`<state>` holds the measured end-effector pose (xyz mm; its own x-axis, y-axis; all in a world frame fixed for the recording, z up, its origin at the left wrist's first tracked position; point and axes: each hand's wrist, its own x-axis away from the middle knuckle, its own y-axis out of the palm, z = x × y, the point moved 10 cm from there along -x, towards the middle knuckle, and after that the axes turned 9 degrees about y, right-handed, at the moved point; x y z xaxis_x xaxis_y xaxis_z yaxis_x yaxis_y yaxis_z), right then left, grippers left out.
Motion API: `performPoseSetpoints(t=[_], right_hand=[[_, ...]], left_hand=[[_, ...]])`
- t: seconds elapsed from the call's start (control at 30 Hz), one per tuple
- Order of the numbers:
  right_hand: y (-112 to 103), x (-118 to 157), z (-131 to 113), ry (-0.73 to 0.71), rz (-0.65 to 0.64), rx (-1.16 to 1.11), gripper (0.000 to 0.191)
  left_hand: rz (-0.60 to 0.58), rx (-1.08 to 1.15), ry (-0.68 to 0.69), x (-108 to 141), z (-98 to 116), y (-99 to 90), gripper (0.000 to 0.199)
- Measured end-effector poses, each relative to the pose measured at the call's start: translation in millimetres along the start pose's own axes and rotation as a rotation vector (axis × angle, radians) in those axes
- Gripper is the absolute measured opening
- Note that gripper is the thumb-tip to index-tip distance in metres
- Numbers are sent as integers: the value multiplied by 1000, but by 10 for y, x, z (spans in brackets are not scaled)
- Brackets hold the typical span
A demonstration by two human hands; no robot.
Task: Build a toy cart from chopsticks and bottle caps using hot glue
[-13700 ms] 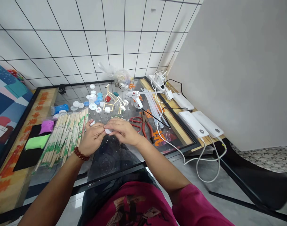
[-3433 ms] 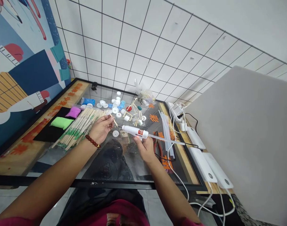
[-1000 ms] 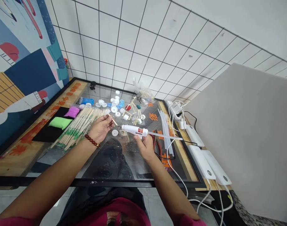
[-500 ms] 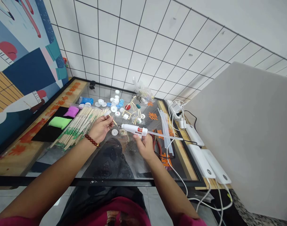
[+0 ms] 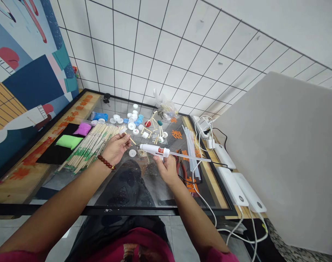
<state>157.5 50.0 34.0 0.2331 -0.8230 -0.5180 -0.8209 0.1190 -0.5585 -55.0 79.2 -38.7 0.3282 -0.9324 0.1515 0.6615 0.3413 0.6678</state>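
My left hand point(image 5: 117, 148) is closed, fingertips pinching a short wooden stick point(image 5: 133, 141) that points toward the glue gun. At those fingertips a white bottle cap point(image 5: 123, 130) shows; whether it is joined to the stick I cannot tell. My right hand point(image 5: 168, 170) grips a white hot glue gun point(image 5: 151, 149), its nozzle close to the stick's end. A clear glue stick point(image 5: 189, 157) juts from the gun's rear. Below the nozzle a white disc-shaped cap point(image 5: 132, 153) lies on the glass tabletop. Beyond my hands stands a small stick frame point(image 5: 146, 131) with caps.
Paper-wrapped chopsticks point(image 5: 91, 147) lie left, beside green point(image 5: 69, 142) and purple clay packs point(image 5: 83, 128). Loose caps point(image 5: 131, 126) and a plastic bag point(image 5: 166, 109) sit at the back. Spare glue sticks point(image 5: 192, 149), red-handled pliers point(image 5: 183, 169) and white cables point(image 5: 205, 203) are at right.
Almost nothing differs. The glue gun has shifted very slightly left, its nozzle still near the stick; both hands keep their hold.
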Motion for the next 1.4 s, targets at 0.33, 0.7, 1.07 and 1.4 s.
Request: performPoseSetpoints(t=[0.33, 0.7, 1.07, 1.4], right_hand=[[-27, 12, 28, 10, 36, 27, 28], [-28, 3, 96, 41, 57, 52, 29], [19, 11, 118, 65, -5, -46, 26], [-5, -14, 91, 43, 27, -50, 26]], left_hand=[[9, -2, -21, 12, -16, -3, 25], [1, 15, -58, 13, -50, 0, 19], [16, 16, -39, 15, -28, -4, 20], [-8, 37, -71, 42, -67, 20, 20]])
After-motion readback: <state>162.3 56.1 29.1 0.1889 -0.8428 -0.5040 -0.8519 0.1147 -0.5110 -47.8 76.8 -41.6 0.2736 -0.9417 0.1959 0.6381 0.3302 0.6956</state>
